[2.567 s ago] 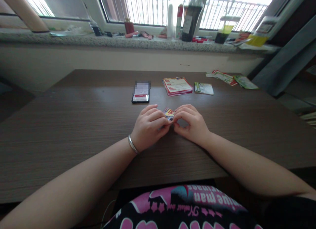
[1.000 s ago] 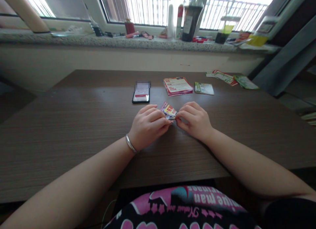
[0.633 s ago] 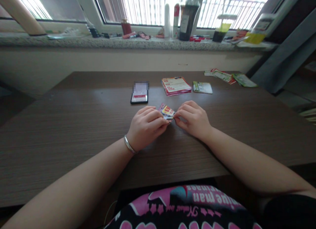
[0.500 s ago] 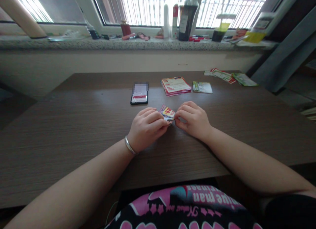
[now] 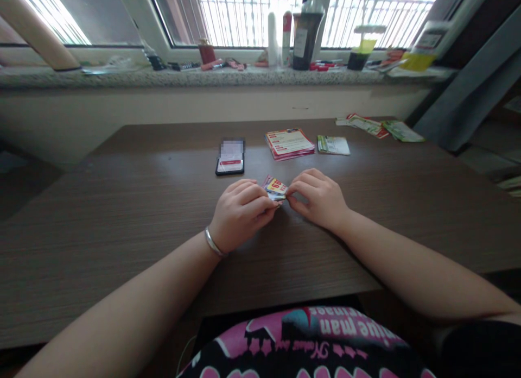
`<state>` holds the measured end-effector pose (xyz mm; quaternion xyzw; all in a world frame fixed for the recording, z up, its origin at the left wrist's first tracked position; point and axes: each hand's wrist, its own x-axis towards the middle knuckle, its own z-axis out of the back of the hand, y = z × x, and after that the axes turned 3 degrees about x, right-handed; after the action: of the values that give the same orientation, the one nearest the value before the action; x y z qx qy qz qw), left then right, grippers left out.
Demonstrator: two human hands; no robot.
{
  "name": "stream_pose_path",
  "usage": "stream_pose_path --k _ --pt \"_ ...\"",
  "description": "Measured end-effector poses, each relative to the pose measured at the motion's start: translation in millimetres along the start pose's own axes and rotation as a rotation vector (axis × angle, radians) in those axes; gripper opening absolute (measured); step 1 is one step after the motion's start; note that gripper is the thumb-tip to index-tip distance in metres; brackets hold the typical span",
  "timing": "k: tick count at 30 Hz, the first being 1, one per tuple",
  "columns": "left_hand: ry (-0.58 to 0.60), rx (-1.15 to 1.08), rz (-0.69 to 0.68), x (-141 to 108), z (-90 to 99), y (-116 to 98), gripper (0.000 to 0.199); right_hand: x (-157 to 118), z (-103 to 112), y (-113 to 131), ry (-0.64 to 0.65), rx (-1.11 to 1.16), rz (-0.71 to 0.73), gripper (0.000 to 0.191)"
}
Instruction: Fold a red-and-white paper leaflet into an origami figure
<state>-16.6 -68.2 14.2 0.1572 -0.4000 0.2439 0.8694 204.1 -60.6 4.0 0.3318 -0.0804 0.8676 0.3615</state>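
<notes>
Between my hands, just above the brown table (image 5: 134, 220), is a small folded paper leaflet (image 5: 277, 187) with a yellow patch and red figures. My left hand (image 5: 244, 207), a silver bangle at its wrist, is closed on the leaflet's left side and near edge, and hides part of it. At the right corner, the thumb and fingertips of my right hand (image 5: 317, 197) pinch the paper. Beyond my left hand lies a phone (image 5: 230, 166) with a lit screen. A stack of printed red-and-cream leaflets (image 5: 290, 143) rests past the paper.
Right of the stack lies a small pile of green-and-white cards (image 5: 334, 145). More leaflets (image 5: 366, 125) are at the far right corner. Bottles, including a dark one (image 5: 302, 41), and small items line the stone windowsill (image 5: 228, 78). A grey curtain (image 5: 459, 112) hangs at right.
The view has tilted very slightly. Both hands keep their hold on the leaflet, and its yellow panel looks a little more tipped; nothing else has visibly moved.
</notes>
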Motion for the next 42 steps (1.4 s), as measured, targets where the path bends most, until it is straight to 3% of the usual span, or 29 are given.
stream_pose_path --k 10,18,24,32,38,42 --pt "0.061 0.025 0.046 -2 0.2 2 0.004 0 -1 2 -0.014 0.040 -0.047 0.006" --pt "0.096 0.013 0.097 -3 -1.4 4 0.011 1 4 13 -0.031 0.167 0.079 0.010" --pt "0.077 -0.032 0.092 -4 -2.3 5 0.010 2 4 15 -0.042 0.177 0.063 0.009" --pt "-0.109 -0.097 0.321 -7 -3.9 8 0.067 0 -1 9 -0.167 0.382 -0.281 0.008" --pt "-0.021 -0.185 0.477 -13 -8.8 16 0.073 2 -11 -5 -0.193 0.668 -0.588 0.010" --pt "0.051 -0.328 0.629 -19 -16.7 21 0.076 2 -20 -11 -0.061 0.999 -0.745 0.023"
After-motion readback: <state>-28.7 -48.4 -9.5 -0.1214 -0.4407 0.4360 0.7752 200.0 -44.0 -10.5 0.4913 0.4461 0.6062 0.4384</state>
